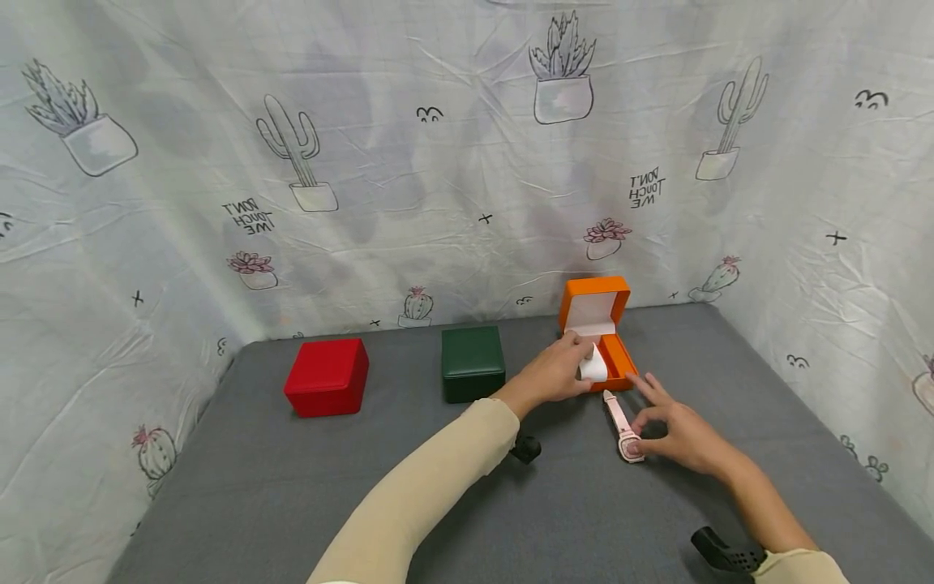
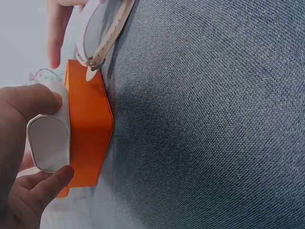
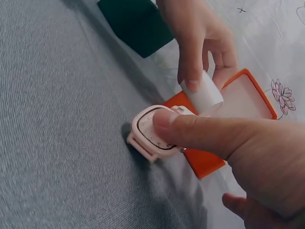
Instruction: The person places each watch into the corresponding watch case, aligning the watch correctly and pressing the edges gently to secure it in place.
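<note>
My left hand (image 1: 552, 373) grips a white watch cushion (image 1: 595, 367) between thumb and fingers. The cushion is at the open orange watch box (image 1: 622, 358), whose lid stands raised at the back. From the left wrist view, the cushion (image 2: 49, 143) shows above the box's rim, its grey-white end facing the camera. In front of the box, my right hand (image 1: 689, 438) pinches a pink wristwatch (image 1: 619, 418) by its case. The right thumb lies over the dial, as the right wrist view shows on the watch (image 3: 143, 126). Its strap points toward the box.
A closed green box (image 1: 473, 365) stands left of the orange one. Farther left is a closed red box (image 1: 328, 378). All three rest on a grey cloth-covered table (image 1: 292, 503). A patterned white curtain (image 1: 452, 162) hangs behind and along the sides.
</note>
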### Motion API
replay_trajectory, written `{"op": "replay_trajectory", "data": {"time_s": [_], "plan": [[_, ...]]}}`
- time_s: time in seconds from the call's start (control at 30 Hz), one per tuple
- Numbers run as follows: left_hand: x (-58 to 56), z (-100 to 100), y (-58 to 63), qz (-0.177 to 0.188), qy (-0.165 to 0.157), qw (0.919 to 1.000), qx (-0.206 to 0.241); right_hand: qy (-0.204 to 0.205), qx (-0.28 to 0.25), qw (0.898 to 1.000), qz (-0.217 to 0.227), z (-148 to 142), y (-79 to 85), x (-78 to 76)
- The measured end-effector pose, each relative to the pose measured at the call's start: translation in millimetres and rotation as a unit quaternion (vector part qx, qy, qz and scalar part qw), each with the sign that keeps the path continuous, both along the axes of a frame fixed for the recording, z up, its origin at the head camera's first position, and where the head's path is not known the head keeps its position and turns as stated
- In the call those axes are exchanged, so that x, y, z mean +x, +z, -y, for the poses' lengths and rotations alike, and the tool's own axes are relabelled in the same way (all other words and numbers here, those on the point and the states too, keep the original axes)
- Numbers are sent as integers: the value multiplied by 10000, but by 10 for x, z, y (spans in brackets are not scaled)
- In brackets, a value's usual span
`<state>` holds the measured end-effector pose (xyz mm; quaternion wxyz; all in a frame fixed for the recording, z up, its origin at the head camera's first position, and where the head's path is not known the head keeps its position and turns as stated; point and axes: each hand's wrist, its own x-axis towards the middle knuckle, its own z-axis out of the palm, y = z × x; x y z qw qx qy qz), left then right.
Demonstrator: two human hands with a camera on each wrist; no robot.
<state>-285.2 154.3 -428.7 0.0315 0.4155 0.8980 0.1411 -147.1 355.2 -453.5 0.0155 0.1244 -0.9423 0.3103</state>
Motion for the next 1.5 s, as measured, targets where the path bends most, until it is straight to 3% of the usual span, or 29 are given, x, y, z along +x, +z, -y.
{"op": "replay_trajectory", "data": {"time_s": [0.47, 0.77, 1.03, 1.3, 1.4, 1.5], "plan": [[17, 49, 13, -135, -9, 9999, -3, 84, -995, 9948, -204, 118, 95, -52], [89, 184, 33, -782, -341, 9961, 222, -63, -2019, 9785, -410, 199, 148, -157], [135, 313, 82, -834, -427, 9927, 761, -357, -2573, 9654, -221, 226, 173, -227], [170, 420, 121, -1214, -687, 9837, 1134, -386, -3365, 9408, -79, 272, 173, -297], [183, 443, 130, -1371, -783, 9800, 1211, -295, -3801, 9245, 39, 295, 185, -317], [189, 464, 125, -1519, -832, 9769, 1255, -115, -4349, 9001, 240, 326, 191, -341]]}}
